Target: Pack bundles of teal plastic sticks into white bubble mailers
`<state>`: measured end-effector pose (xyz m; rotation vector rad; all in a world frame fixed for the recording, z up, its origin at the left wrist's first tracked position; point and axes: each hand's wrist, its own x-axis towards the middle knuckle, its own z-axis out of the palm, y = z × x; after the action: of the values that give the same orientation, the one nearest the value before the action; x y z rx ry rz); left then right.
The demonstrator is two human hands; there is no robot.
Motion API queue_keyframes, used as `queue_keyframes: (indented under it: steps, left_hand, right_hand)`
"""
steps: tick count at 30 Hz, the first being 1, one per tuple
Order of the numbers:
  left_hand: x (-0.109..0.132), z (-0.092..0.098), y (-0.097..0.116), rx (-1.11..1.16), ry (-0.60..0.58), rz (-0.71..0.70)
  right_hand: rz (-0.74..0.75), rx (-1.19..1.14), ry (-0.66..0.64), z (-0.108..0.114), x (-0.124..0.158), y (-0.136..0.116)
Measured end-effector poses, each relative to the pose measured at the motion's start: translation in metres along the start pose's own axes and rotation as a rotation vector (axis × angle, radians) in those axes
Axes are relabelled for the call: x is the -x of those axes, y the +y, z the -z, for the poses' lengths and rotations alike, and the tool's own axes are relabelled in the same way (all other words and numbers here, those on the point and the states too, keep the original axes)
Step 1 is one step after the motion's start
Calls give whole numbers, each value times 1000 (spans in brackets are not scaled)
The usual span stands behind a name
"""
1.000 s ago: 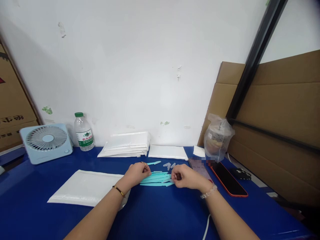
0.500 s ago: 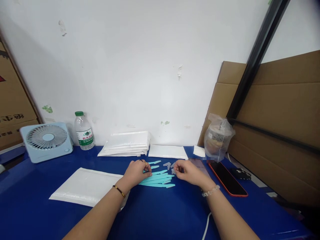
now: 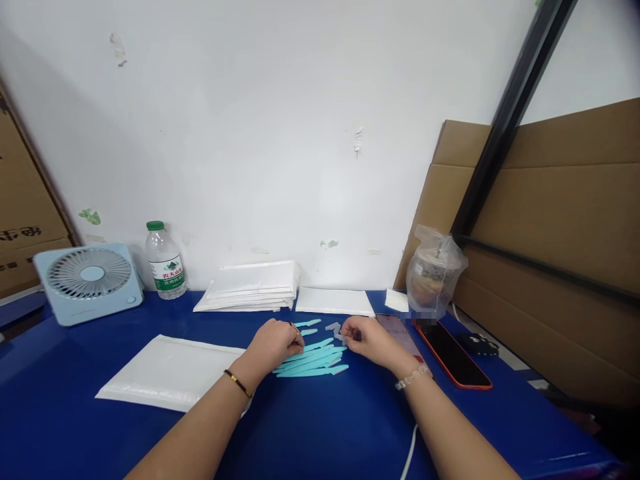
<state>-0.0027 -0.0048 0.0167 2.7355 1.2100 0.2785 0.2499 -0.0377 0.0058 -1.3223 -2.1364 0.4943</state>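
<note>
My left hand [image 3: 276,341] is closed, fingertips bent down at the handle ends of several teal eyebrow razors [image 3: 313,360]. These lie in a loose fan on the blue table, blade ends to the right. Whatever the left fingers grip is hidden behind them. My right hand [image 3: 364,339] has its thumb and fingers drawn together beside small, clear plastic pieces [image 3: 332,327] that look like blade covers. Its fingertips touch or nearly touch the closest ones; what they pinch is too small to make out. A white padded mailer [image 3: 170,373] lies flat left of my left wrist.
Along the wall stand a blue fan [image 3: 90,283], a water bottle [image 3: 167,263], a stack of white mailers [image 3: 250,287] and a single one [image 3: 335,301]. To the right are a bagged drink cup [image 3: 433,277], a red-cased phone [image 3: 453,357], another phone [image 3: 400,333] and a white cable [image 3: 410,453].
My right hand has shifted slightly left, closer to the clear pieces, and its fingers have drawn in. My left hand stays nearly in place over the razors. The view has moved a little.
</note>
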Motion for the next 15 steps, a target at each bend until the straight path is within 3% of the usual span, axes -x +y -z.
queue_keyframes:
  steps: [15]
  left_hand:
    - [2,-7,-4,11,18,11]
  right_hand:
    - [67,102,107,-9,-9,1]
